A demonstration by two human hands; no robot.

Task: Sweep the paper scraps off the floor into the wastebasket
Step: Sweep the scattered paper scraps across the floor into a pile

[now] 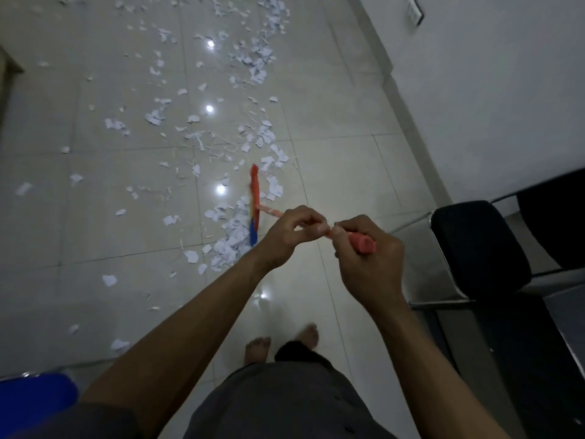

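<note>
Here I stand barefoot on a pale glossy tile floor, both fists wrapped round a broom handle. My left hand is clamped on the thin orange-pink shaft lower down; my right hand is closed over the thicker pink top grip, whose end pokes out past my thumb. Hands nearly touching each other.

The broom head sits on the floor ahead of me, narrow, edge-on to me, orange at the far end and blue at the near end, a bit blurred. A dense heap of paper scraps lies right against its left side; a few scraps also on its right.

Open room: a clear strip of bare tile runs between the broom and the white wall on my right, with a pale skirting along the wall's foot. Tight on my near right: a black padded chair on a metal frame, just beside my right hand. A blue plastic thing at my lower left corner, cut off by the frame; cannot tell what it is. A dark furniture edge at far left.

Scattered scraps, white, torn, irregular, spread from the broom up to the top of view, thicker in the far right cluster, sparser to the left. Grout lines faint; ceiling lights reflect as bright dots on the tiles. The room is dim.

My bare feet are on clear tile, dark shorts below.
</note>
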